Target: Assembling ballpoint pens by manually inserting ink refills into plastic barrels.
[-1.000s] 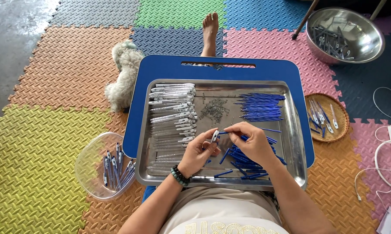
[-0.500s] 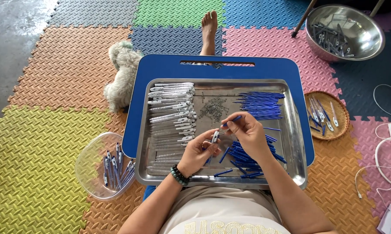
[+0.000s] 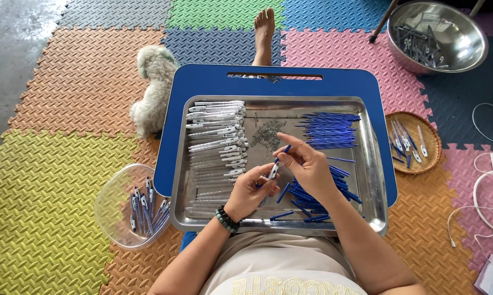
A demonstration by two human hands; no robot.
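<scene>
Left hand (image 3: 250, 191): fingertips pinched on a clear-and-white pen barrel (image 3: 273, 171), tip raised toward the other hand.
Right hand (image 3: 306, 164): thumb and forefinger closed on a short blue plastic pen part (image 3: 284, 149), just above the barrel's upper end.
Steel tray (image 3: 375, 180): barrels ranked left, blue parts right, each within reach of its hand.
Clear plastic bowl (image 3: 112, 202): holds blue-and-white pens, by the left elbow.

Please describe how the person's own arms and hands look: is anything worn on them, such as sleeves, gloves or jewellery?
Both forearms are bare, with no sleeves in view and no gloves. The left hand has a bracelet of dark and greenish round beads at the wrist. The right hand shows no bracelet or watch; whether either hand has a ring is too small to tell.
</scene>
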